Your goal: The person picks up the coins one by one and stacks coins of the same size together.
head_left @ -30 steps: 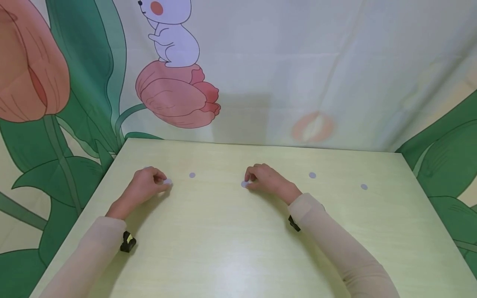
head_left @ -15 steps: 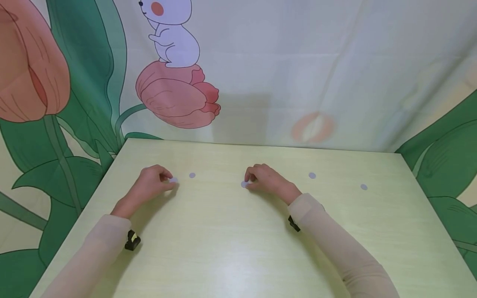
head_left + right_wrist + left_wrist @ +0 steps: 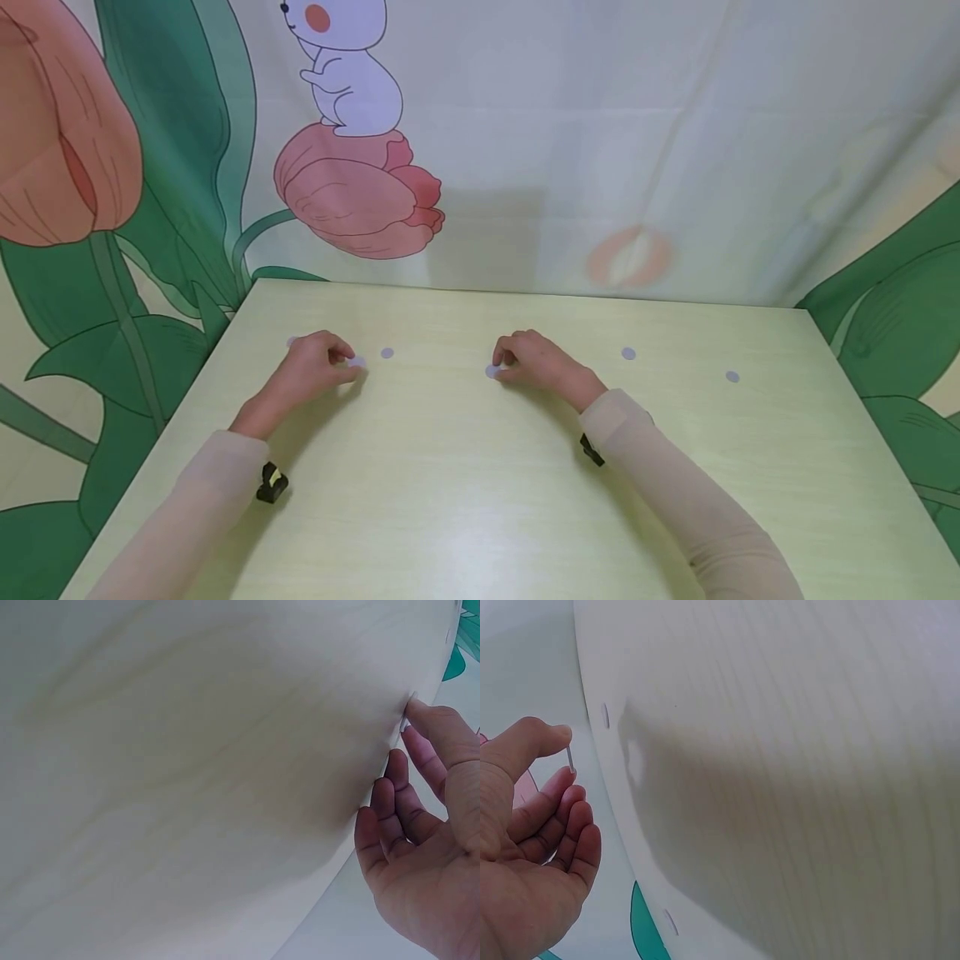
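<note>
My left hand (image 3: 309, 371) pinches a thin pale-lilac disc (image 3: 358, 362) by its edges between thumb and forefinger. In the left wrist view this disc (image 3: 571, 758) appears edge-on, raised off the table, its shadow falling apart from it. Just right of it, another lilac disc (image 3: 387, 353) lies flat. Near the middle of the table my right hand (image 3: 543, 364) holds a similar disc (image 3: 491, 372) by thumb and forefinger. The right wrist view shows that hand (image 3: 427, 817) low against the tabletop, with a sliver of disc (image 3: 409, 709) at the fingertips.
Two more lilac discs lie to the right, one disc (image 3: 628, 353) nearer the back and another disc (image 3: 732, 377) farther right. A further disc (image 3: 292, 342) is partly hidden behind my left hand. Behind the pale wooden table (image 3: 450, 483) hangs a printed curtain (image 3: 510, 150).
My left hand has moved right with its disc, closer to the flat disc beside it. More of the far-left disc shows behind that hand. My right hand stays where it was.
</note>
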The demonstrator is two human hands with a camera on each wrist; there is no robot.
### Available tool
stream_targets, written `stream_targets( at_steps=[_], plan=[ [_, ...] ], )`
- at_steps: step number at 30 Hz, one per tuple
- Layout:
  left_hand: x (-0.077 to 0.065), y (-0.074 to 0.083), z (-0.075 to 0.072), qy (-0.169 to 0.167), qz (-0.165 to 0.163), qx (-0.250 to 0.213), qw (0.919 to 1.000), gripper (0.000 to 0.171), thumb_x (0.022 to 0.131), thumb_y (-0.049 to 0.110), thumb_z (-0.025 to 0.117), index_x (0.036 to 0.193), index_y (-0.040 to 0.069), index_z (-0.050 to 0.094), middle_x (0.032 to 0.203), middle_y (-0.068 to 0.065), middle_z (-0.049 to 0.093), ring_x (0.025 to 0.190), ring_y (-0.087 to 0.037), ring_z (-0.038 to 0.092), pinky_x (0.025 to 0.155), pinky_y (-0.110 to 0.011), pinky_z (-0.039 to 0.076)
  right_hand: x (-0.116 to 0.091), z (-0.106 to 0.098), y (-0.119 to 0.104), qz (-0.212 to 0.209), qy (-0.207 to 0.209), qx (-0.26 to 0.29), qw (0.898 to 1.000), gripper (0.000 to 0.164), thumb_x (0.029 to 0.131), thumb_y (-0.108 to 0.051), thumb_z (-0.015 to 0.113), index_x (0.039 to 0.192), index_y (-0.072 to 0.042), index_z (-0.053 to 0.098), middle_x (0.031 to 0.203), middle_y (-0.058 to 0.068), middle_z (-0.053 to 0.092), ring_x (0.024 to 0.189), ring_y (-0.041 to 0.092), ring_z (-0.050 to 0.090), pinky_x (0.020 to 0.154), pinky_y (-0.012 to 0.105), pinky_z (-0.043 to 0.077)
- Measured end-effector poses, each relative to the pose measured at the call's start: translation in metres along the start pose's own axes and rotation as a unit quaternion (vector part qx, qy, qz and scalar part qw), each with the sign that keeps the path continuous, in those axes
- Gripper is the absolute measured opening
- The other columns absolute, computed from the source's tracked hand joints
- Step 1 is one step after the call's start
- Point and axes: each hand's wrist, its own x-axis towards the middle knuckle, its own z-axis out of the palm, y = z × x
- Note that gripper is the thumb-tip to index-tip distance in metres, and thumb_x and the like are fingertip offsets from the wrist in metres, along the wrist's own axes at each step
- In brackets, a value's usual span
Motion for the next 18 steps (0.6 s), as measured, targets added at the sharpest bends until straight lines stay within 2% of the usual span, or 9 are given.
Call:
stream_targets(
  at_steps=[18],
  plan=[
    [0.0010, 0.0058, 0.0043, -0.013, 0.000, 0.002, 0.9999, 0.032, 0.088, 0.019, 0.079, 0.108, -0.004, 0.069, 0.107, -0.018, 0.064, 0.097, -0.030, 0.055, 0.084, -0.039, 0.049, 0.0019, -0.0008, -0.0025, 0.009, -0.008, 0.016, 1.000, 0.015, 0.095, -0.020, 0.073, 0.103, -0.008, 0.071, 0.097, 0.003, 0.065, 0.092, 0.019, 0.055, 0.089, 0.033, 0.048]
  ],
)
